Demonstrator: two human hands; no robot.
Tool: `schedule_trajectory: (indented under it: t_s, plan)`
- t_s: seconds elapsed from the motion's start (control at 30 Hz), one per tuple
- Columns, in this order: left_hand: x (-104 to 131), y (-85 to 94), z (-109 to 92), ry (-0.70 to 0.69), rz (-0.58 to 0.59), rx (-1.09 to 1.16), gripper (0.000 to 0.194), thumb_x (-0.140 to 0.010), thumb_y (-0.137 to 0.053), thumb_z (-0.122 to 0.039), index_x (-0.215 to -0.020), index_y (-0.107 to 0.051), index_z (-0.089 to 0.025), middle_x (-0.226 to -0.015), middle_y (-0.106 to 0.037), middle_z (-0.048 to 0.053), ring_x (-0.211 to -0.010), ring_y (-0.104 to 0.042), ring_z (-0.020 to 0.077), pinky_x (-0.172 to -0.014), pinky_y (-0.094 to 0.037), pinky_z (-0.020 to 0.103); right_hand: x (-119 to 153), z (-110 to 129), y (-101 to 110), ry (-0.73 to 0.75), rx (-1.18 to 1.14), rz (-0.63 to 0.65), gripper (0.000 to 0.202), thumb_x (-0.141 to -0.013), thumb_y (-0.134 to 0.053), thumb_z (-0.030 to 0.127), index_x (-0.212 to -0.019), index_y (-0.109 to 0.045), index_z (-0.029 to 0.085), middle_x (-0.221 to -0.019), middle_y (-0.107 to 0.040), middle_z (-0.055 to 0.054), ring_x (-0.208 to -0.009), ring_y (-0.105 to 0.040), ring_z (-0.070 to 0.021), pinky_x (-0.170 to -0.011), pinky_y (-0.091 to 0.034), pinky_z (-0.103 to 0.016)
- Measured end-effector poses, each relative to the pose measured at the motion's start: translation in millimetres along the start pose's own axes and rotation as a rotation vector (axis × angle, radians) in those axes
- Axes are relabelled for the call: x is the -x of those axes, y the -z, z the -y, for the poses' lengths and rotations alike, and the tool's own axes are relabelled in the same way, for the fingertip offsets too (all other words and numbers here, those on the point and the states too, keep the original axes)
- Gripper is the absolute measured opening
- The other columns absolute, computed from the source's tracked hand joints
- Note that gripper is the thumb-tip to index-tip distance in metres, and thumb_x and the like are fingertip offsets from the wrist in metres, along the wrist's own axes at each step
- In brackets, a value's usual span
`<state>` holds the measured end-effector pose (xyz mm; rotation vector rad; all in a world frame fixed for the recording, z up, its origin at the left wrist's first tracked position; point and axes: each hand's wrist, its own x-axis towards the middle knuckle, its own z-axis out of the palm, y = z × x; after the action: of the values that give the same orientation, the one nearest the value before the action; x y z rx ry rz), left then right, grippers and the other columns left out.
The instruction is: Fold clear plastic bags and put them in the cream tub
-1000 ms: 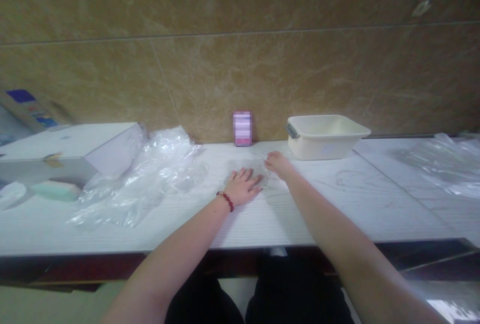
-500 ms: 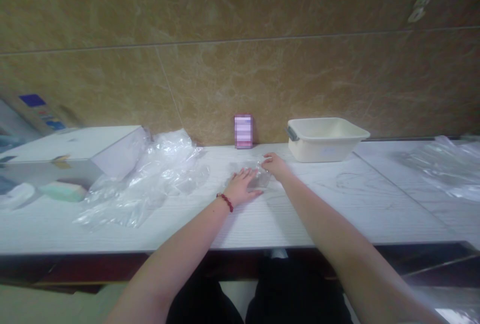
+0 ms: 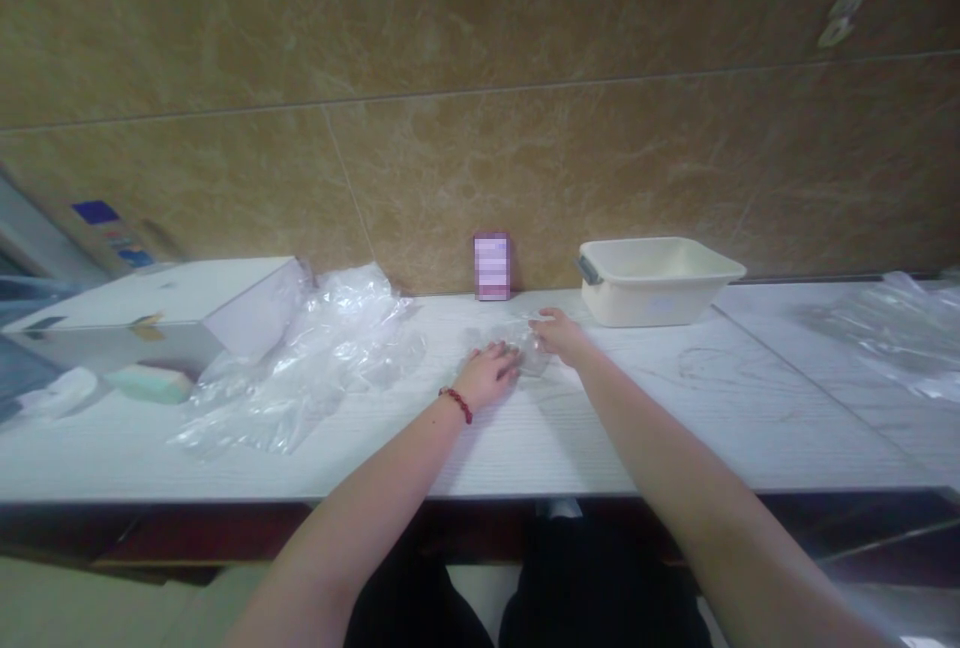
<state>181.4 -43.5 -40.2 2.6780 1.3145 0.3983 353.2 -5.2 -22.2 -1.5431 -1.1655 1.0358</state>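
Clear film [image 3: 532, 358] (crinkled plastic) under left hand [image 3: 490, 375], right hand [image 3: 560, 335] at edge.

**Indoor work spot, exact room type unclear**

Tan marble-look tiled wall [image 3: 450, 168], long white wood-grain table [image 3: 150, 473] against it, pale floor [image 3: 75, 603] below. Crumpled clear plastic [image 3: 322, 358] at left, more clear sheeting [image 3: 892, 328] far right, plus white box [image 3: 161, 293] and cream tub [image 3: 652, 300]: reads as a packing-type bench. Home or small workshop, cannot tell which.
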Motion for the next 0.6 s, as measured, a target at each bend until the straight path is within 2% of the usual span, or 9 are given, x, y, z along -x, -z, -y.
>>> schedule_trajectory:
  t_s: [0.07, 0.13, 0.17, 0.23, 0.3, 0.33, 0.47, 0.6]
  plan:
    - [-1, -0.2, 0, -0.005, 0.005, -0.022, 0.041, -0.084, -0.025, -0.035, -0.121, -0.038, -0.025, -0.128, -0.037, 0.009, -0.118, -0.031, 0.0228, -0.093, -0.024, 0.044, 4, 3, 9, 0.111, 0.258, -0.015, 0.042, -0.067, -0.054, 0.037, -0.102, -0.045, 0.017, -0.095, -0.052, -0.01, -0.071, -0.055, -0.0132, -0.059, -0.044, -0.026]
    - [-2, -0.4, 1, -0.006, 0.004, -0.032, 0.04, -0.085, -0.023, -0.033, -0.121, -0.039, -0.025, -0.127, -0.038, 0.008, -0.117, -0.032, 0.022, -0.093, -0.025, 0.044, 10, 6, 20, 0.326, 0.559, -0.006, 0.037, -0.065, -0.055, 0.039, -0.095, -0.052, 0.017, -0.1, -0.051, -0.011, -0.082, -0.053, -0.0162, -0.07, -0.042, -0.029]
    - [-2, -0.5, 1, -0.007, 0.003, -0.034, 0.04, -0.085, -0.023, -0.032, -0.12, -0.039, -0.024, -0.127, -0.039, 0.008, -0.117, -0.032, 0.0215, -0.093, -0.025, 0.043, 15, 8, 25, 0.442, 0.7, 0.046, 0.035, -0.064, -0.056, 0.039, -0.09, -0.055, 0.017, -0.098, -0.052, -0.01, -0.086, -0.052, -0.0172, -0.074, -0.04, -0.029]
    - [-3, -0.7, 2, 0.0, 0.008, -0.025, 0.04, -0.085, -0.022, -0.028, -0.12, -0.04, -0.021, -0.127, -0.039, 0.009, -0.117, -0.032, 0.0206, -0.094, -0.025, 0.042, 26, 12, 31, 0.592, 0.913, 0.248, 0.032, -0.062, -0.057, 0.04, -0.084, -0.059, 0.017, -0.092, -0.055, -0.008, -0.087, -0.051, -0.0177, -0.076, -0.038, -0.028]
    - [-4, -0.6, 2, 0.025, 0.022, 0.01, 0.041, -0.084, -0.021, -0.025, -0.12, -0.039, -0.017, -0.127, -0.038, 0.009, -0.118, -0.031, 0.0194, -0.095, -0.024, 0.04, 37, 15, 31, 0.619, 1.032, 0.445, 0.033, -0.059, -0.059, 0.041, -0.083, -0.06, 0.019, -0.087, -0.057, -0.006, -0.081, -0.053, -0.017, -0.072, -0.039, -0.026]
    - [-4, -0.4, 3, 0.04, 0.028, 0.033, 0.042, -0.084, -0.02, -0.024, -0.121, -0.038, -0.015, -0.128, -0.037, 0.009, -0.118, -0.03, 0.0188, -0.096, -0.023, 0.04, 41, 15, 28, 0.61, 1.071, 0.492, 0.034, -0.058, -0.059, 0.041, -0.084, -0.06, 0.019, -0.086, -0.058, -0.005, -0.079, -0.053, -0.0167, -0.07, -0.04, -0.025]
    - [-3, 0.8, 5, 0.057, 0.041, 0.075, 0.046, -0.081, -0.028, -0.028, -0.123, -0.034, -0.01, -0.129, -0.035, 0.011, -0.119, -0.029, 0.0196, -0.098, -0.02, 0.038, 49, 15, 16, 0.605, 1.138, 0.493, 0.026, -0.06, -0.058, 0.035, -0.08, -0.061, 0.019, -0.084, -0.06, -0.004, -0.076, -0.054, -0.0158, -0.066, -0.038, -0.022]
    - [-1, -0.1, 6, 0.01, 0.03, 0.058, 0.065, -0.072, -0.044, -0.042, -0.126, -0.029, -0.009, -0.13, -0.033, 0.013, -0.12, -0.027, 0.0234, -0.098, -0.018, 0.04, 45, 12, 12, 0.634, 1.146, 0.479, 0.011, -0.062, -0.054, 0.022, -0.07, -0.061, 0.018, -0.077, -0.061, -0.004, -0.074, -0.054, -0.0153, -0.066, -0.038, -0.021]
